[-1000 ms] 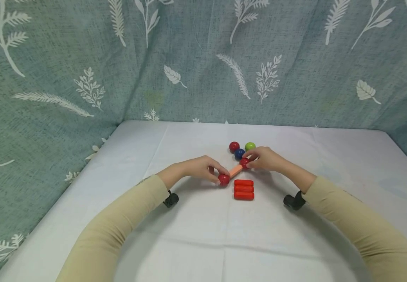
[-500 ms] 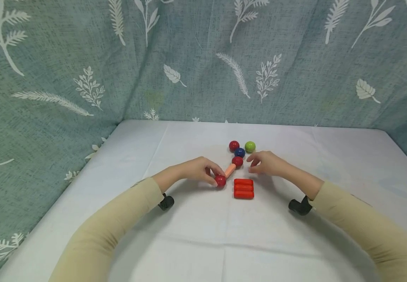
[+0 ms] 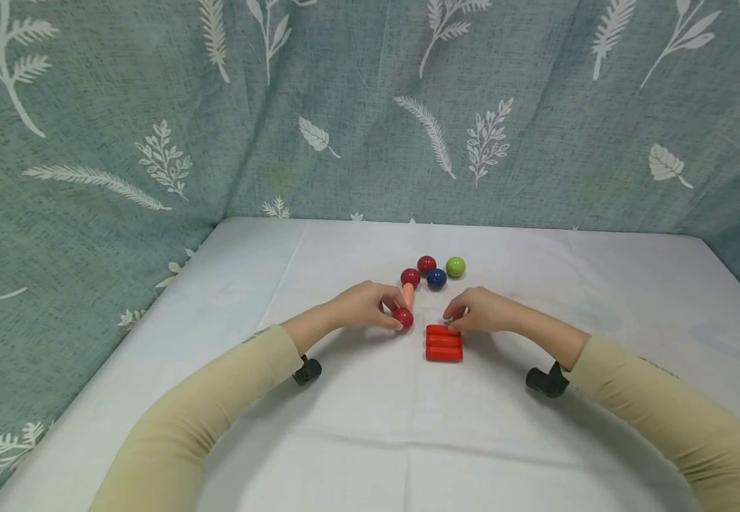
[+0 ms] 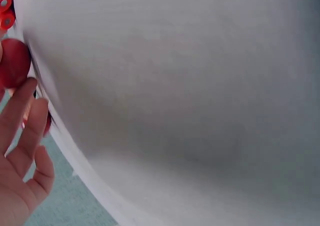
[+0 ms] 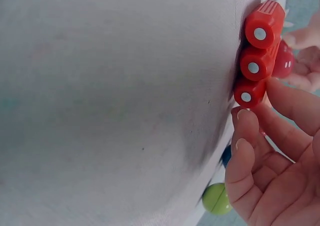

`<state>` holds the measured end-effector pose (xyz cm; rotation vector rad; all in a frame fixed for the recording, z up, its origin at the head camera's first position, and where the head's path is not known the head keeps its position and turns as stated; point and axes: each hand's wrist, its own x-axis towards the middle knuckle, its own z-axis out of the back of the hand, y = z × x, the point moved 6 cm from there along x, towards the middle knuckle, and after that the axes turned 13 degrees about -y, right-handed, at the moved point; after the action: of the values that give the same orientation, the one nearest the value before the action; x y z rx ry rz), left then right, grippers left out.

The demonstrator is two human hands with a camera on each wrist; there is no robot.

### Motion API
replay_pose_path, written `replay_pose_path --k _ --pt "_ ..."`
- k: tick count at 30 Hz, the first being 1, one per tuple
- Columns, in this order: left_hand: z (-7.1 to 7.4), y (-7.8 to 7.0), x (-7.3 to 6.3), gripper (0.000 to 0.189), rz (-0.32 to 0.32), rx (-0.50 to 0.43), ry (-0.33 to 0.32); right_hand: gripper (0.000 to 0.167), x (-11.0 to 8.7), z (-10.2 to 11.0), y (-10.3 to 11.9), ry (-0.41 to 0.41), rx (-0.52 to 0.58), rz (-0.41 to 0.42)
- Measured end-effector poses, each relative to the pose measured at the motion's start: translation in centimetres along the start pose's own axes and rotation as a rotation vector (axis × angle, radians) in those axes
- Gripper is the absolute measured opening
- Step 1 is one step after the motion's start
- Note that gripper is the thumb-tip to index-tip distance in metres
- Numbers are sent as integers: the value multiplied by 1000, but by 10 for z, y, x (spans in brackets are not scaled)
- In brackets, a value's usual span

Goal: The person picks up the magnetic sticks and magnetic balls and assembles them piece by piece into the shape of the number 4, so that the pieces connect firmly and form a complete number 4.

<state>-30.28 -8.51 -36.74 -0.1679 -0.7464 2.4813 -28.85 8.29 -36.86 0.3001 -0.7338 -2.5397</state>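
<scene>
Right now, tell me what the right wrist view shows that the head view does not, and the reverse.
Only the right wrist view: the pale round discs in the ends of three red ribbed rods.

Only the head view: the beige fabric sleeves and the black wrist cameras.

Both: those rods, the right hand, the left hand holding a glossy red ball, the lime-green ball and the dark blue ball.

Blue-green fabric backdrop (image 3: pixel 357 171), white leaf and sprig prints (image 3: pixel 313 135), creased white tablecloth (image 3: pixel 344 462), soft light
</scene>
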Motion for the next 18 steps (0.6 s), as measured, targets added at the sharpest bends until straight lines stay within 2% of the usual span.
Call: replay_pose_path --k 4,8,18 --pt "-3 2 6 22 62 11 -50 24 -1 0 2 -6 -21 12" --pt "-5 4 11 24 115 4 -65 23 -3 1 5 -32 -45 28" --pt "-6 3 11 32 118 -29 -49 16 -4 -2 7 -28 -74 61"
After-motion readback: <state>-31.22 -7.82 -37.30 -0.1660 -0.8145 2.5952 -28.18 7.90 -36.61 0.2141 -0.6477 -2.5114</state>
